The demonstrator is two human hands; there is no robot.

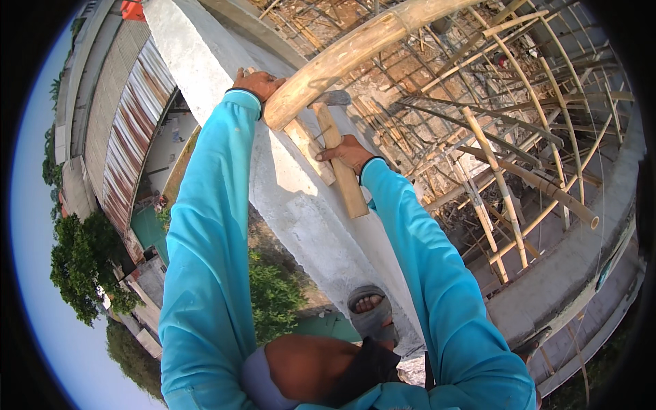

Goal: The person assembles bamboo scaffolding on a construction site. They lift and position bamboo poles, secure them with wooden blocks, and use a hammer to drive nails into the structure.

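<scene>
A hammer [354, 195] with a pale wooden handle and a dark metal head [333, 98] is in my right hand [350, 154], its fingers closed round the handle. Beside the handle, a short wooden strip [307, 147] lies on top of the concrete wall and passes beneath the end of a thick pale pole [342, 67]. At the strip's far end, next to the pole, my left hand [258, 85] is closed on the wood; its fingertips are partly hidden. A thin dark line, perhaps a nail, shows near my right thumb.
The narrow concrete wall [301, 205] runs away from me, with my sandalled foot [369, 304] on it. To the right, bamboo scaffolding [502, 184] stands over a lower level strewn with poles. To the left are a drop, a rusty metal roof [137, 102] and trees [82, 263].
</scene>
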